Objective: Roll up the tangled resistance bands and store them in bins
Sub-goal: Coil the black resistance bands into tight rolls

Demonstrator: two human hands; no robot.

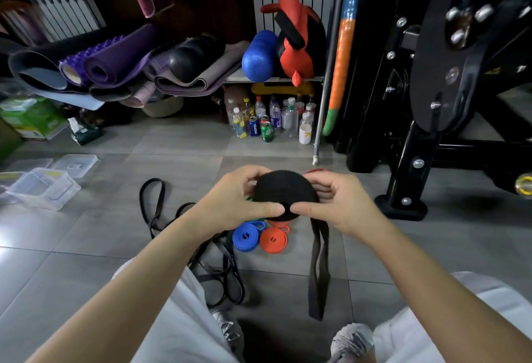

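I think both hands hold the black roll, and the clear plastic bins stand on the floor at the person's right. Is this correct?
Not quite. In the head view the clear plastic bins stand on the floor at the person's left, not right. The left hand and right hand do hold the black roll.

Blue can (254,128), standing on the floor (172,146): "PEPSI" in white, running vertically.
Green can (267,132) just beside it: pale lettering, too blurred to read.
White bottle (305,134) near the cans: one orange mark resembling "Y", nothing more legible.
Rolled blue band (248,237) and rolled orange band (273,240): a small white round logo on each, no readable text.
Green box (31,120), far left: print illegible.
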